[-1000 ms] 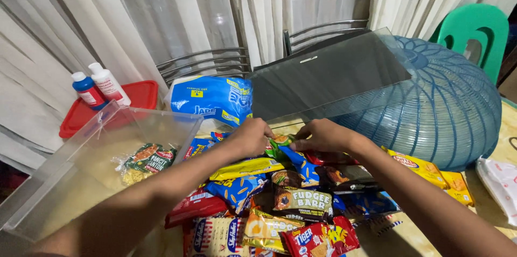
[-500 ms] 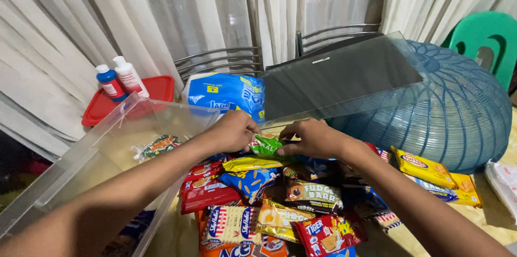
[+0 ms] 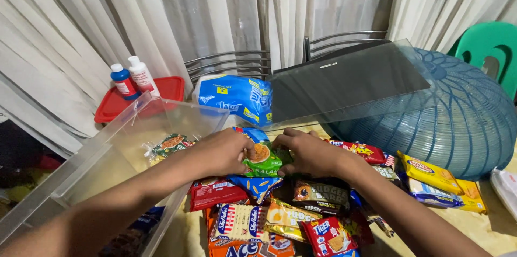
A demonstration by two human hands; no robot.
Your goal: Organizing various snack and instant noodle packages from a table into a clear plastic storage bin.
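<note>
While one snack packet point(image 3: 168, 146) already lies in the clear bin point(image 3: 81, 173), most of the snack pile point(image 3: 301, 208) remains on the bench point(image 3: 495, 227). Left hand point(image 3: 223, 152) and right hand point(image 3: 304, 152), forearms stretched forward, together pinch a green packet point(image 3: 265, 160) above the pile, each grip closed on it.

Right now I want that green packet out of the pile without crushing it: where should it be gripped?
Judging by its pose, grip the green packet by its two side edges, where the left hand and right hand already pinch it. It lies flat on top of the pile, so come from above and lift straight up.
</note>
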